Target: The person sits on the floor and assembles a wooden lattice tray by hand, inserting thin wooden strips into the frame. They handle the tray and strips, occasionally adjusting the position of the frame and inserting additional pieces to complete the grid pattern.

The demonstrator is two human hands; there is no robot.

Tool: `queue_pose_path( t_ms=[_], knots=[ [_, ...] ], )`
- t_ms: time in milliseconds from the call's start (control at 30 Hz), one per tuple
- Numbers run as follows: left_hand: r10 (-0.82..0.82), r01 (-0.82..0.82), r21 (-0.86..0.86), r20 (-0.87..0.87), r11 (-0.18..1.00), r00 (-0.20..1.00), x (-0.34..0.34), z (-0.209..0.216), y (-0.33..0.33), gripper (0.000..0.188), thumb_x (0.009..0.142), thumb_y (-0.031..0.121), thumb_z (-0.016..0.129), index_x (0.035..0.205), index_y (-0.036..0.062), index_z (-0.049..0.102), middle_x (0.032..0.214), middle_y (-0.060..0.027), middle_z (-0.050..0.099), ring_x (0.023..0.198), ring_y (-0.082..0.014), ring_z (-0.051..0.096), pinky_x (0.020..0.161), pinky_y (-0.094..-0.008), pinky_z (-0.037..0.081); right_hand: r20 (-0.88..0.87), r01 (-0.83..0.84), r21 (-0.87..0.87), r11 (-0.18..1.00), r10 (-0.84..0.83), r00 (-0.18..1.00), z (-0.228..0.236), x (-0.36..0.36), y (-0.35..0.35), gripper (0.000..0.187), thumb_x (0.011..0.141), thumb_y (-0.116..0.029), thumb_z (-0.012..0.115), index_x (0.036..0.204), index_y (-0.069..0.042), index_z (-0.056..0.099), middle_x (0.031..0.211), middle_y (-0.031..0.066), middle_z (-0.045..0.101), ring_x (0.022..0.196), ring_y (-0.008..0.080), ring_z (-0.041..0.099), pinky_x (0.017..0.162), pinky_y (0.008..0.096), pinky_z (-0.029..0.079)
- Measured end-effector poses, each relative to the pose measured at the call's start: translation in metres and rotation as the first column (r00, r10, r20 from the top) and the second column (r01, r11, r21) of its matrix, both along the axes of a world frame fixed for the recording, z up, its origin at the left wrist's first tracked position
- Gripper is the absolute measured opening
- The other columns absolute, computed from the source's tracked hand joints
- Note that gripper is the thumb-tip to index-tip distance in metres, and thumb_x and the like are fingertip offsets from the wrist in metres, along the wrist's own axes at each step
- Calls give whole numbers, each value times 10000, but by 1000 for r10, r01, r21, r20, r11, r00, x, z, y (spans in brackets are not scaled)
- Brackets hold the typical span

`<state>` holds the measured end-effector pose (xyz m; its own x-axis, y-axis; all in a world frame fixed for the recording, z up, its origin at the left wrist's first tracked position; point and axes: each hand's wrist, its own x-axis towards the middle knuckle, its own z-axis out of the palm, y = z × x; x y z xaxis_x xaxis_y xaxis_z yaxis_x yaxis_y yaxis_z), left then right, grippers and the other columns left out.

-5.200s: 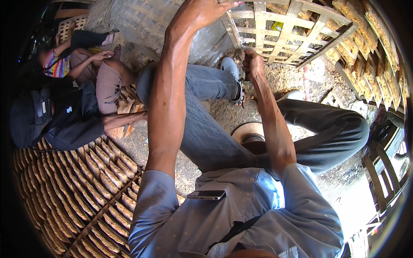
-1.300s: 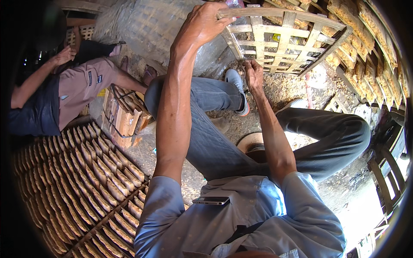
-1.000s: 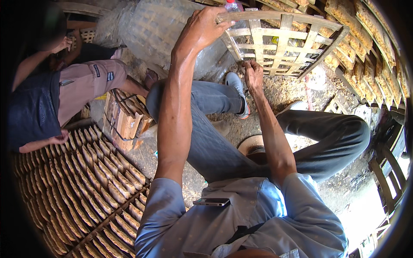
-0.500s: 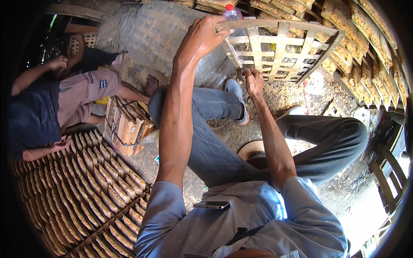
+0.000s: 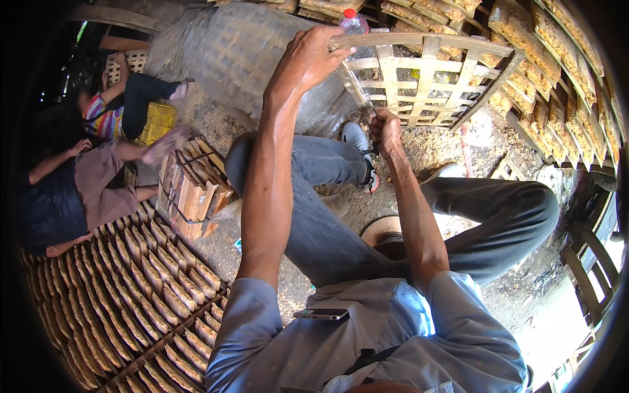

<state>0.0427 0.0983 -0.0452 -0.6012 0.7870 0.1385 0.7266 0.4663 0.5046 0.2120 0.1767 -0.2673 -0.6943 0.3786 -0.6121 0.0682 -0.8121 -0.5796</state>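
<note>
A woven bamboo lattice tray (image 5: 429, 49) with a wooden rim stands tilted in front of me. My left hand (image 5: 306, 57) is closed round the left end of its upper rim, fingers bent over the edge. Lower down, my right hand (image 5: 386, 131) is closed beside the tray's lower left corner. Its fingertips pinch together there, and what they hold is hidden or too small to make out. Just behind my left hand is a clear bottle with a red cap (image 5: 354, 21).
Slatted racks (image 5: 557, 72) filled with crumbly slabs rise at the upper right. More slabs (image 5: 131, 281) stand in rows at lower left. A strapped wood bundle (image 5: 190, 193) lies near my knee. A grey plastic sheet (image 5: 229, 59) drapes the far side. Two people sit at left.
My right hand has turned slightly and shifted down a little, while my left hand keeps its place on the rim. The nearer person at left has leaned back, uncovering another in a striped top.
</note>
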Motion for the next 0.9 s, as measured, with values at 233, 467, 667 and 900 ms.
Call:
queue_pose_path(
  t_ms=[233, 467, 667, 900],
  knots=[
    [-10, 10, 9, 22, 1000, 1000, 2, 4, 1, 515, 890, 280, 802, 1275, -42, 686, 1125, -268, 737, 1031, -343, 739, 889, -431, 568, -68, 61, 533, 844, -29, 997, -6, -14, -7, 253, 960, -220, 599, 739, -98, 617, 573, -58, 440, 462, 51, 326, 434, 263, 232],
    [15, -15, 18, 31, 1000, 999, 0, 4, -1, 399, 882, 218, 792, 1216, 13, 715, 1096, -283, 710, 1058, -435, 695, 886, -472, 558, 171, -145, 800, 582, 12, 985, 26, -13, -11, 390, 1013, -325, 574, 939, 21, 739, 737, 160, 675, 695, 237, 613, 682, 404, 480],
    [12, -15, 35, 75, 999, 997, 11, 14, 2, 375, 891, 198, 774, 1228, 45, 718, 1063, -281, 713, 1026, -449, 696, 879, -474, 557, 161, -162, 766, 622, 58, 985, -4, -4, 3, 394, 997, -323, 598, 935, 39, 741, 732, 125, 680, 701, 181, 592, 673, 377, 477],
    [-9, 8, 32, 37, 999, 999, 9, 11, 2, 364, 890, 181, 768, 1229, 58, 719, 1036, -278, 716, 1014, -450, 695, 875, -460, 559, 125, -127, 749, 651, 49, 991, 20, -10, -4, 406, 956, -341, 623, 908, 42, 746, 724, 125, 698, 687, 187, 613, 669, 363, 487]
  ],
)
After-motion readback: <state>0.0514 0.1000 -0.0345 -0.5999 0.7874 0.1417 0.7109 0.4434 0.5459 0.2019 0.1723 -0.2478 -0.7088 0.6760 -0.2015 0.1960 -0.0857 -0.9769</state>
